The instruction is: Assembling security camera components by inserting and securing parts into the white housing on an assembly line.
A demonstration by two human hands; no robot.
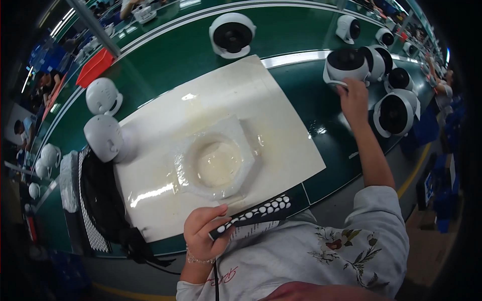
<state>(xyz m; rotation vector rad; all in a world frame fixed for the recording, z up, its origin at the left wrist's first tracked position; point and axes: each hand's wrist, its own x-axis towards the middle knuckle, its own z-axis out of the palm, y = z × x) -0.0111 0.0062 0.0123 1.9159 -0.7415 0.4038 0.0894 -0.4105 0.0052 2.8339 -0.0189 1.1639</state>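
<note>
right grip (354, 98) clamped on white, black-fronted round device (346, 61), left grip (204, 228) on black, white-dotted strip (257, 212): sideways pulling could topple neighbouring devices (395, 113).

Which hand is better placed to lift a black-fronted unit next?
Probably the right hand: it is at the lower edge of a black-fronted unit, while the left hand, farther off, holds a spotted strip.
</note>
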